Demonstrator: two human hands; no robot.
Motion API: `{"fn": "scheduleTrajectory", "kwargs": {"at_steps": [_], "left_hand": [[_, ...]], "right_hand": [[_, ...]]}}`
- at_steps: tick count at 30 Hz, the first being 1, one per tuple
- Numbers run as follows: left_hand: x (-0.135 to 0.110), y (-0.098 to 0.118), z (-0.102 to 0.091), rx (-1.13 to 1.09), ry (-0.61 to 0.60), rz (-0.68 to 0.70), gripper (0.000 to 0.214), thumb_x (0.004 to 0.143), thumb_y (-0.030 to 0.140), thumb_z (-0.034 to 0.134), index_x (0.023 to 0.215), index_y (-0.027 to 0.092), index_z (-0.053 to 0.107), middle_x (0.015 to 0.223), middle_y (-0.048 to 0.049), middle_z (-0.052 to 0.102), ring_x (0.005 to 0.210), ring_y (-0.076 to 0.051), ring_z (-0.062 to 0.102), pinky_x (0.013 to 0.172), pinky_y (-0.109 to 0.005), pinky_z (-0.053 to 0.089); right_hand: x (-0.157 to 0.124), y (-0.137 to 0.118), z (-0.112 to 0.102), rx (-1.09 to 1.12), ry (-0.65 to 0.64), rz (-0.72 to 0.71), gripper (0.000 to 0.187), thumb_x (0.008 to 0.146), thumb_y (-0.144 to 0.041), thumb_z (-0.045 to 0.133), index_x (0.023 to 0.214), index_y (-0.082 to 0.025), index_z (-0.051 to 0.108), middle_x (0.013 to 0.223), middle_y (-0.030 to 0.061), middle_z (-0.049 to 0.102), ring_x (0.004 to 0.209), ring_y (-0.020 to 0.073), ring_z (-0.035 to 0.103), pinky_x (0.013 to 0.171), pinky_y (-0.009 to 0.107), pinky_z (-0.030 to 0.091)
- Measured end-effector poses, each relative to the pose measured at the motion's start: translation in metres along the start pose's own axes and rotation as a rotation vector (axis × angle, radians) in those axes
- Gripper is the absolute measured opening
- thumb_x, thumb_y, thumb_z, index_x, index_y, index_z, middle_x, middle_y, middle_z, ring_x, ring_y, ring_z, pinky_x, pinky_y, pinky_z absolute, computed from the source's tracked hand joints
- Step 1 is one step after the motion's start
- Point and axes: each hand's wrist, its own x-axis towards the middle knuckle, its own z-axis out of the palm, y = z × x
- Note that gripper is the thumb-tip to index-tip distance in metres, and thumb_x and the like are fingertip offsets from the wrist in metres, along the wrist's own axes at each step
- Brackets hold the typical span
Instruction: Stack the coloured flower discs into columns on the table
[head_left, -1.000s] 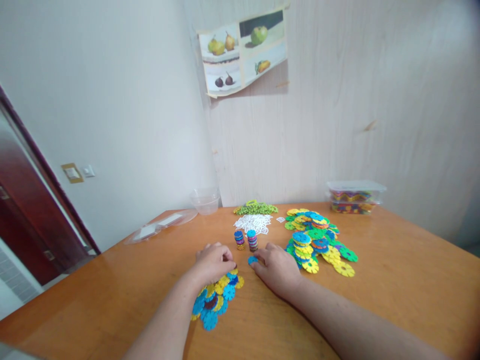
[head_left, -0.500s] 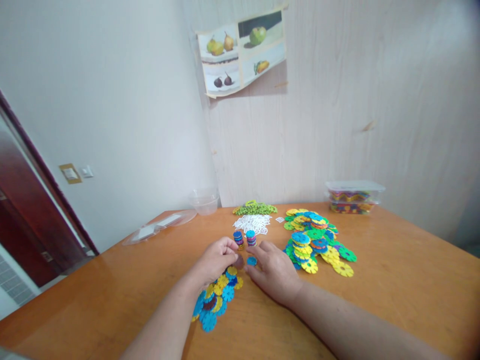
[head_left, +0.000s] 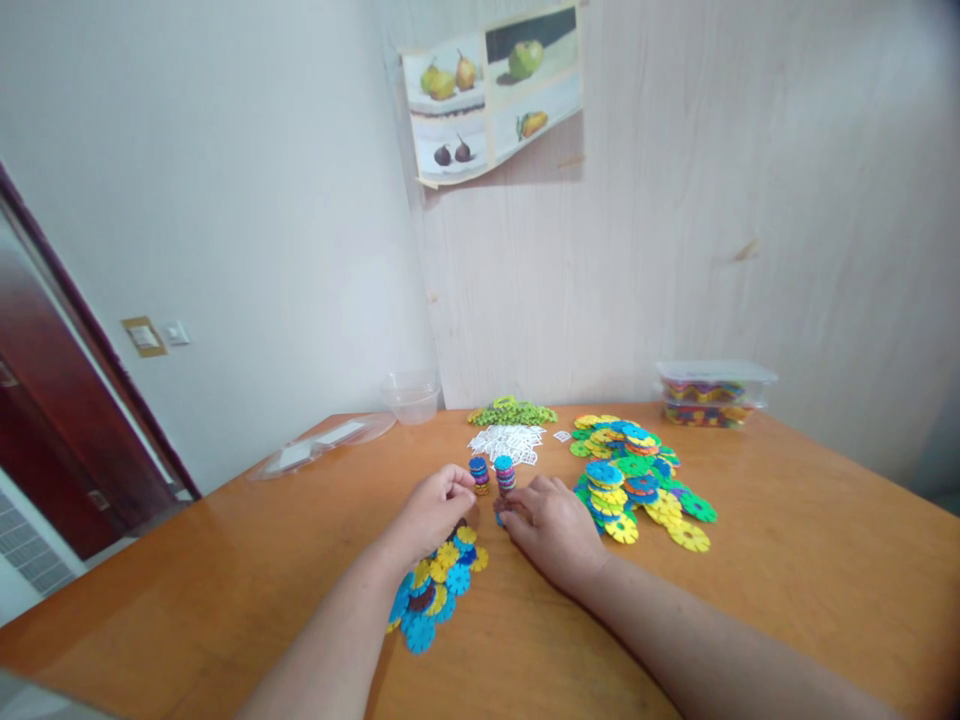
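My right hand (head_left: pixel 556 522) rests on the table with its fingertips closed on a brown notched disc (head_left: pixel 500 507), just above a blue disc (head_left: pixel 499 520) that is mostly covered. Left of it, my left hand (head_left: pixel 439 505) has curled fingers and thumb; whatever they may hold is hidden. Under that hand lies a loose pile of small blue, yellow and brown notched discs (head_left: pixel 459 578). Two upright stacks of such discs stand beyond the fingers: a blue-topped left stack (head_left: pixel 479 474) and a light-blue-topped right stack (head_left: pixel 505 474).
Larger green, yellow and blue notched discs (head_left: pixel 637 480) are heaped at the right. White plastic pieces (head_left: pixel 507 440) and green pieces (head_left: pixel 512 412) lie behind the stacks. A clear tub (head_left: pixel 411 398), transparent lids (head_left: pixel 322 447) and a filled clear box (head_left: pixel 712 395) stand along the back.
The brown disc has passed from my left fingers to my right fingers, over the blue disc. My left hand has drawn slightly away from it. The view has shifted a little.
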Motion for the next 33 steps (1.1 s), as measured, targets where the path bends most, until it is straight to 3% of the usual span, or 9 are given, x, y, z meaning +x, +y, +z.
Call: {"fn": "scheduleTrajectory", "kwargs": {"at_steps": [3,9,17,20,26,33], "left_hand": [[-0.001,-0.001,-0.007,0.17,0.028,0.004,0.02,0.075,0.031,0.056,0.089,0.018,0.062,0.076,-0.0001,0.063,0.067,-0.012,0.056,0.061,-0.021,0.04],[-0.001,-0.009,-0.011,0.409,-0.065,0.003,0.017,0.074,0.027,0.052,0.082,0.019,0.065,0.076,-0.0005,0.066,0.068,-0.013,0.057,0.057,-0.02,0.038],[-0.008,0.002,-0.018,0.712,-0.103,0.118,0.019,0.069,0.041,0.063,0.08,0.026,0.07,0.089,-0.0018,0.064,0.091,-0.02,0.057,0.074,-0.025,0.041],[-0.011,0.005,-0.018,0.757,-0.116,0.107,0.019,0.067,0.039,0.065,0.082,0.028,0.07,0.09,-0.0015,0.063,0.094,-0.021,0.056,0.077,-0.026,0.041],[-0.008,0.0,-0.016,0.646,-0.121,0.11,0.015,0.066,0.031,0.065,0.08,0.025,0.068,0.088,-0.0017,0.062,0.092,-0.02,0.055,0.074,-0.025,0.041],[-0.008,0.002,-0.006,0.182,-0.167,-0.038,0.019,0.071,0.023,0.057,0.089,0.019,0.058,0.071,0.002,0.057,0.063,-0.012,0.052,0.056,-0.021,0.037]], "right_hand": [[0.001,0.001,0.001,-0.031,-0.03,0.025,0.024,0.088,-0.042,0.054,0.093,-0.029,0.074,0.086,0.0055,0.061,0.086,0.02,0.053,0.074,0.029,0.034],[0.0,0.0,0.005,-0.079,-0.044,0.035,0.029,0.089,-0.044,0.051,0.091,-0.026,0.075,0.086,0.0071,0.061,0.088,0.0213,0.053,0.075,0.03,0.034],[-0.001,0.0,0.004,-0.076,-0.029,0.03,0.024,0.088,-0.036,0.051,0.092,-0.025,0.072,0.086,0.0066,0.061,0.088,0.0204,0.053,0.073,0.029,0.033],[-0.001,0.0,0.004,-0.063,-0.007,0.025,0.023,0.088,-0.034,0.051,0.093,-0.025,0.071,0.086,0.0062,0.061,0.088,0.0202,0.053,0.073,0.029,0.033],[-0.002,-0.001,0.006,-0.06,0.02,0.007,0.021,0.088,-0.034,0.052,0.093,-0.025,0.07,0.084,0.0058,0.061,0.087,0.0201,0.053,0.072,0.029,0.033],[-0.005,-0.006,0.002,0.016,0.005,-0.124,0.021,0.087,-0.037,0.054,0.096,-0.024,0.068,0.089,0.0044,0.06,0.088,0.0194,0.051,0.076,0.029,0.034]]}}
